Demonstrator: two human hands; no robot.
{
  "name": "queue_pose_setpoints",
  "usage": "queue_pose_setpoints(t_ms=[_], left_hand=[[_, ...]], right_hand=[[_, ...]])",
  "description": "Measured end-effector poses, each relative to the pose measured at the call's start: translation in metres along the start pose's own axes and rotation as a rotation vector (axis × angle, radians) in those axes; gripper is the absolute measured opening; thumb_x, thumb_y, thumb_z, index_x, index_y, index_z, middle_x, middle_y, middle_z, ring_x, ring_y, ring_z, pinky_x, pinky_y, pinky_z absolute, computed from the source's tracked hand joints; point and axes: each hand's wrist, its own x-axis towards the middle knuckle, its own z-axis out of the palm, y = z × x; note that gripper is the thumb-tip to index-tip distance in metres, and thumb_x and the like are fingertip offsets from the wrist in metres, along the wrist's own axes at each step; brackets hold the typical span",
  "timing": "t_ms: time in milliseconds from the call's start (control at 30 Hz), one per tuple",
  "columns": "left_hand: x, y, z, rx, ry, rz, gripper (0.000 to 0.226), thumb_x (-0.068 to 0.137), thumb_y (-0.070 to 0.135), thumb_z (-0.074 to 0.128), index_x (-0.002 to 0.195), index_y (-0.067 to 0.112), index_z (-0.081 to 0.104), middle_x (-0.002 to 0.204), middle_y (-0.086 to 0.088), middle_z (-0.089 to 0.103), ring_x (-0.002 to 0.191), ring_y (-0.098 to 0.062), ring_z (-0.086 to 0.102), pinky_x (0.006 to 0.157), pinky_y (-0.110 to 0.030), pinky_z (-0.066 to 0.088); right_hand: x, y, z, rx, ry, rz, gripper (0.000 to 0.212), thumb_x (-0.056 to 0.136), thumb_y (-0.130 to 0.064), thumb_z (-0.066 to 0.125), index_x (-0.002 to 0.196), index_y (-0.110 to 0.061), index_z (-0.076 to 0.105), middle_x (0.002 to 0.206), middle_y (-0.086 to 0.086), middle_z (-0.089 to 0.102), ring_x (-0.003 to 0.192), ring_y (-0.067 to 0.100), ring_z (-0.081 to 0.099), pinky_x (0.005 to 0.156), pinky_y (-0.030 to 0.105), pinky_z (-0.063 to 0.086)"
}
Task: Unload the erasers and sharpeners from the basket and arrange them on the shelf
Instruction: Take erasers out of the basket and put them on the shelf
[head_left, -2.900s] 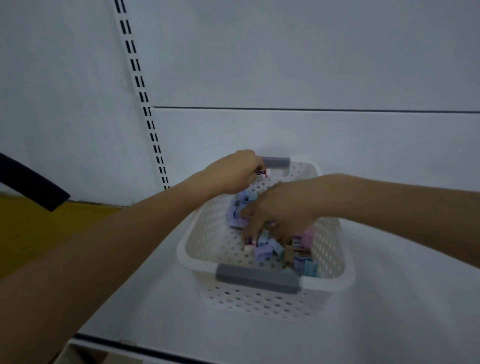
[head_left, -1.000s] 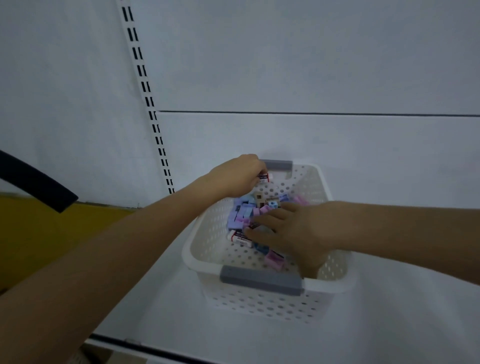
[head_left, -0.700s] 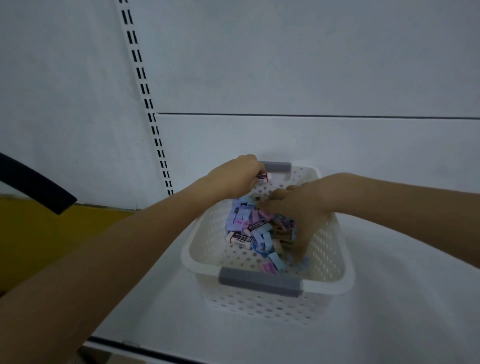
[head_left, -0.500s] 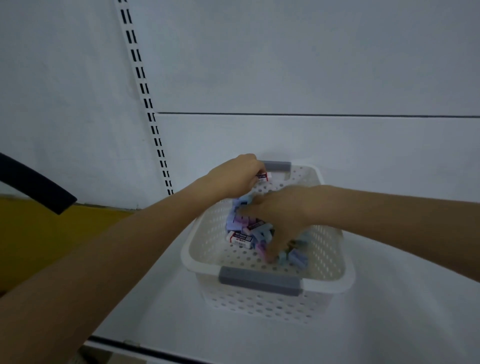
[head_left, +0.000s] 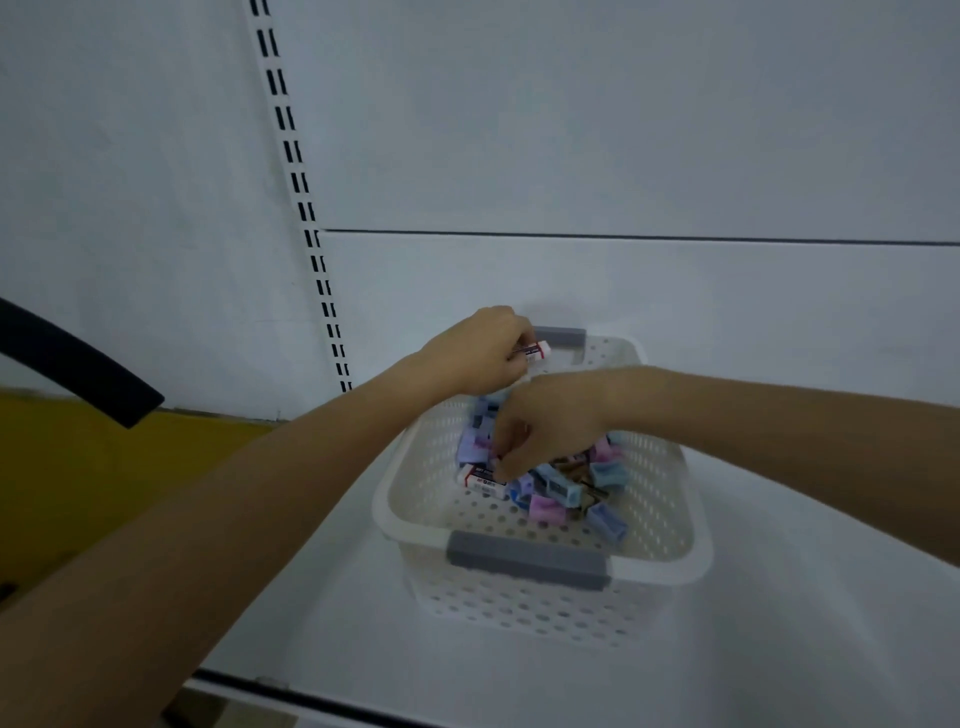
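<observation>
Curling right hand obscures its grip.

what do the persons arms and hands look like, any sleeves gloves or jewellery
Both are bare. The left hand and right hand wear no gloves, and no ring shows on the parts in view. The left forearm and right forearm show no sleeve, watch or bracelet as far as the frame reaches.

The basket on the shelf holds erasers and sharpeners.
</observation>
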Motion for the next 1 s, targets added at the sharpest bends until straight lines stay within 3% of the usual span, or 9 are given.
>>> queue_pose_setpoints(t_ms=[67, 233, 367, 533, 600, 700, 800, 900, 1000], left_hand=[[-0.001, 0.0, -0.003, -0.086, 0.038, -0.011, 0.029, 0.091, 0.013, 0.05, 0.118, 0.005, 0.058, 0.112, -0.013, 0.058, 0.098, -0.023, 0.056, 0.081, -0.023, 0.04], [-0.005, -0.005, -0.02, -0.226, 0.088, -0.029, 0.027, 0.091, 0.016, 0.053, 0.117, 0.01, 0.06, 0.112, -0.007, 0.062, 0.092, -0.013, 0.057, 0.078, -0.017, 0.042], [-0.009, -0.015, -0.038, -0.228, 0.13, -0.04, 0.026, 0.09, 0.016, 0.053, 0.114, 0.012, 0.061, 0.111, -0.004, 0.063, 0.093, -0.012, 0.058, 0.079, -0.017, 0.041], [-0.018, -0.021, -0.051, -0.21, 0.142, -0.06, 0.025, 0.091, 0.018, 0.053, 0.114, 0.013, 0.061, 0.109, -0.001, 0.062, 0.09, -0.01, 0.056, 0.078, -0.018, 0.039], [-0.02, -0.022, -0.053, -0.202, 0.14, -0.063, 0.025, 0.091, 0.018, 0.053, 0.114, 0.013, 0.061, 0.108, 0.0, 0.061, 0.089, -0.009, 0.055, 0.077, -0.018, 0.039], [-0.023, -0.022, -0.054, -0.202, 0.134, -0.063, 0.025, 0.091, 0.018, 0.054, 0.114, 0.013, 0.061, 0.108, 0.0, 0.061, 0.089, -0.01, 0.055, 0.078, -0.018, 0.04], [-0.024, -0.02, -0.054, -0.199, 0.127, -0.051, 0.025, 0.091, 0.019, 0.054, 0.114, 0.013, 0.061, 0.107, 0.001, 0.061, 0.09, -0.01, 0.056, 0.079, -0.018, 0.041], [-0.026, -0.018, -0.054, -0.201, 0.117, -0.05, 0.025, 0.091, 0.018, 0.054, 0.114, 0.012, 0.061, 0.104, 0.002, 0.059, 0.09, -0.011, 0.056, 0.078, -0.019, 0.041], [-0.027, -0.019, -0.055, -0.198, 0.117, -0.054, 0.024, 0.091, 0.019, 0.054, 0.113, 0.013, 0.061, 0.103, 0.003, 0.059, 0.09, -0.011, 0.056, 0.078, -0.02, 0.042]], right_hand=[[0.006, -0.007, 0.005, -0.012, -0.009, 0.051, 0.044, 0.086, -0.05, 0.054, 0.086, -0.008, 0.068, 0.074, 0.002, 0.056, 0.068, 0.014, 0.048, 0.065, 0.024, 0.038], [0.006, -0.019, 0.007, -0.138, 0.038, 0.102, 0.042, 0.082, -0.051, 0.059, 0.092, -0.01, 0.056, 0.085, 0.001, 0.054, 0.078, 0.017, 0.049, 0.057, 0.023, 0.035], [0.008, -0.024, 0.01, -0.186, 0.033, 0.137, 0.038, 0.083, -0.045, 0.06, 0.093, -0.01, 0.051, 0.076, 0.0, 0.05, 0.082, 0.018, 0.048, 0.054, 0.024, 0.033], [0.005, -0.025, 0.006, -0.12, -0.078, 0.161, 0.054, 0.084, -0.044, 0.06, 0.121, -0.006, 0.054, 0.122, 0.009, 0.056, 0.094, 0.019, 0.05, 0.068, 0.025, 0.037], [0.004, -0.026, 0.006, -0.121, -0.117, 0.166, 0.05, 0.084, -0.043, 0.06, 0.12, -0.008, 0.055, 0.116, 0.007, 0.055, 0.094, 0.018, 0.05, 0.072, 0.025, 0.037], [0.005, -0.027, 0.006, -0.114, -0.135, 0.159, 0.021, 0.086, -0.038, 0.059, 0.099, -0.022, 0.06, 0.103, 0.004, 0.05, 0.089, 0.015, 0.044, 0.059, 0.022, 0.037], [0.007, -0.022, 0.008, -0.013, -0.081, 0.185, 0.033, 0.083, -0.037, 0.063, 0.105, -0.012, 0.062, 0.108, 0.005, 0.056, 0.086, 0.015, 0.048, 0.061, 0.021, 0.038], [0.01, -0.017, 0.01, 0.038, -0.025, 0.179, 0.025, 0.082, -0.034, 0.064, 0.068, -0.015, 0.054, 0.072, -0.002, 0.051, 0.063, 0.01, 0.045, 0.057, 0.02, 0.036], [0.008, -0.016, 0.008, 0.059, -0.007, 0.153, 0.027, 0.084, -0.032, 0.061, 0.069, -0.012, 0.051, 0.065, -0.002, 0.043, 0.057, 0.008, 0.038, 0.054, 0.018, 0.032]])
